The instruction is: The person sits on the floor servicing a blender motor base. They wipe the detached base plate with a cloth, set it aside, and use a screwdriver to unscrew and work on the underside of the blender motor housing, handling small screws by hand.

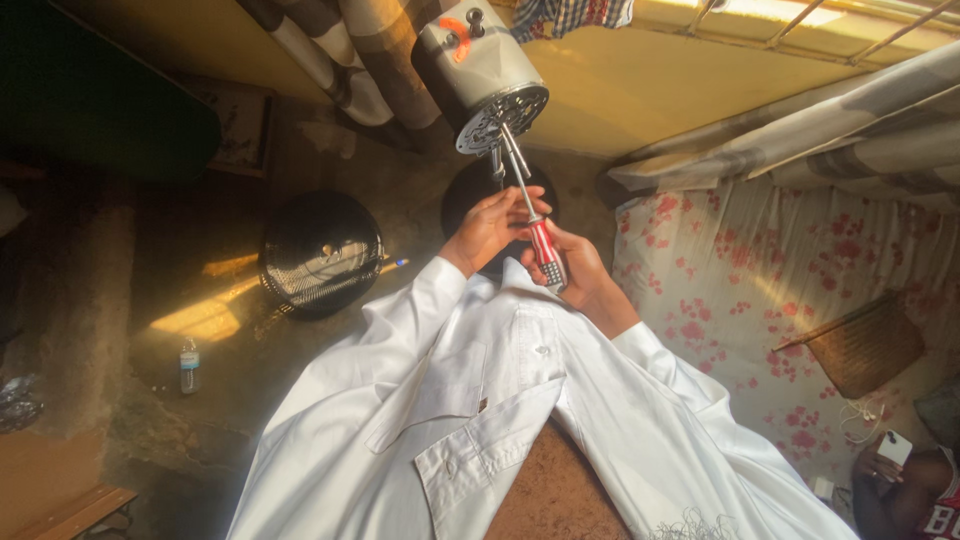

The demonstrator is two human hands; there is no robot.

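Grey cylindrical metal fan motor housing (pixel 480 75) tilted at top centre, slotted face pointing down toward the hands. Round black wire fan grille (pixel 320 252) lies on the floor, left and well apart. Right hand (pixel 585 275) clamped around the red-handled screwdriver (pixel 535 225), shaft running up to the motor face. Left hand (pixel 487 228) fingers closed on the shaft near the handle.

Yellow wall (pixel 640 90), striped curtain (pixel 800 140), sunlit dirt floor (pixel 200 320)
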